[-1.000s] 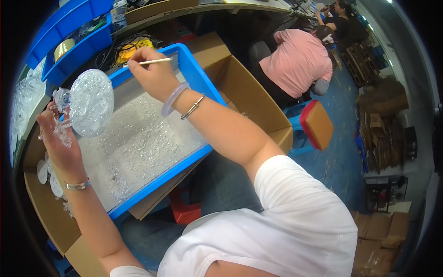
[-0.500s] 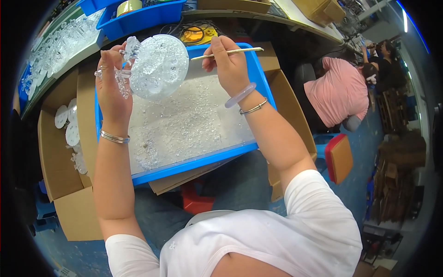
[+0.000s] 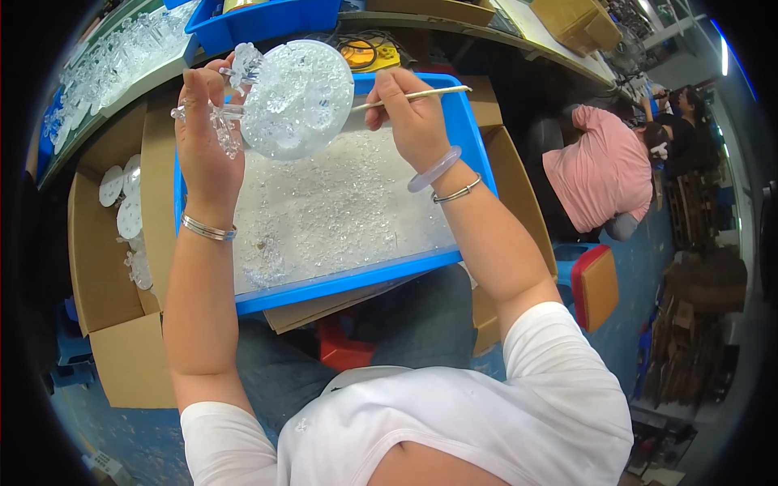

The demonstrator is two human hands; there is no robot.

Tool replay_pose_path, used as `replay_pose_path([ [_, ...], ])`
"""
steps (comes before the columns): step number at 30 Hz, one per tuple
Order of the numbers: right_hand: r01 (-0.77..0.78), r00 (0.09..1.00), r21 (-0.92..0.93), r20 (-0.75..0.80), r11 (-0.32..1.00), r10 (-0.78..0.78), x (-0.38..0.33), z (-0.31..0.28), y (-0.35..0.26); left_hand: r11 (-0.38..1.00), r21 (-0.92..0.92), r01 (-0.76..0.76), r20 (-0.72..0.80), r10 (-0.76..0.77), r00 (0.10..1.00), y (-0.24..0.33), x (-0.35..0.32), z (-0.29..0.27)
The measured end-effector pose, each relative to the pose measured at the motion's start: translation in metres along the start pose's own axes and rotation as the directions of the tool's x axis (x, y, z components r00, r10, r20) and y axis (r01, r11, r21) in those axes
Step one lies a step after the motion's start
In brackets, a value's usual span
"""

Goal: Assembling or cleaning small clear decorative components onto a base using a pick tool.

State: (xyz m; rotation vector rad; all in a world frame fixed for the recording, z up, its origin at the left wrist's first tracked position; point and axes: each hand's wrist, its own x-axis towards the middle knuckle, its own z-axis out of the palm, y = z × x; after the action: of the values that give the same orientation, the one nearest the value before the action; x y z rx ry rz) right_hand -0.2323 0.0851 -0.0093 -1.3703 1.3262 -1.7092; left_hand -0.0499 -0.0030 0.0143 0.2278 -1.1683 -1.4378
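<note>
My left hand (image 3: pixel 207 134) grips a clear plastic piece with several knobbly branches, fingers wrapped round its stems. Its round disc (image 3: pixel 298 99), covered with small clear bits, faces me at a tilt above the tray. In my right hand (image 3: pixel 412 113) is a thin pale stick (image 3: pixel 442 92), pinched between thumb and fingers. The stick's left end reaches the disc's right edge; I cannot tell whether they touch. Below both hands lies a blue-rimmed tray (image 3: pixel 356 288) with many loose clear bits scattered over its pale bottom.
A cardboard box (image 3: pixel 113 275) holding several clear discs stands at the left. Clear plastic parts (image 3: pixel 121 61) are heaped on the far-left bench. Behind the tray are a blue bin (image 3: pixel 267 24) and a yellow object (image 3: pixel 369 55) with cables. A person in pink (image 3: pixel 600 166) sits at the right, near a stool (image 3: pixel 594 287).
The disc and both hands appear slightly farther right and higher in the picture; the surroundings have shifted too. The stick's left end now meets the disc's edge in view, where a gap showed before.
</note>
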Motion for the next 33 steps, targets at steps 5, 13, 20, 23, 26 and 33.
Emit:
replay_pose_path([
  [5, 0.087, 0.996, 0.031, -0.040, 0.996, -0.085, 0.001, -0.003, 0.000, 1.000, 0.007, 0.010, -0.035, -0.010, 0.999, 0.001, -0.002, 0.000],
  [13, 0.096, 0.994, 0.005, -0.043, 0.995, -0.096, 0.001, -0.002, -0.002, 0.999, 0.028, -0.019, 0.038, 0.018, 0.999, -0.005, -0.002, -0.007],
  [20, 0.074, 0.997, 0.009, -0.025, 0.997, -0.074, 0.001, 0.001, -0.002, 0.999, 0.042, -0.017, 0.003, 0.016, 1.000, -0.004, -0.001, -0.005],
  [23, 0.060, 0.998, -0.008, 0.008, 0.998, -0.060, 0.000, 0.001, -0.002, 0.988, 0.071, -0.140, 0.145, 0.129, 0.981, -0.006, -0.004, -0.009],
  [26, 0.090, 0.996, 0.000, -0.022, 0.996, -0.090, 0.001, 0.000, -0.002, 0.984, 0.160, -0.079, 0.054, 0.071, 0.996, -0.009, -0.002, -0.015],
  [33, 0.115, 0.992, -0.020, -0.046, 0.993, -0.116, 0.000, 0.001, -0.002, 0.999, -0.037, 0.027, 0.059, -0.025, 0.998, -0.006, -0.001, -0.013],
])
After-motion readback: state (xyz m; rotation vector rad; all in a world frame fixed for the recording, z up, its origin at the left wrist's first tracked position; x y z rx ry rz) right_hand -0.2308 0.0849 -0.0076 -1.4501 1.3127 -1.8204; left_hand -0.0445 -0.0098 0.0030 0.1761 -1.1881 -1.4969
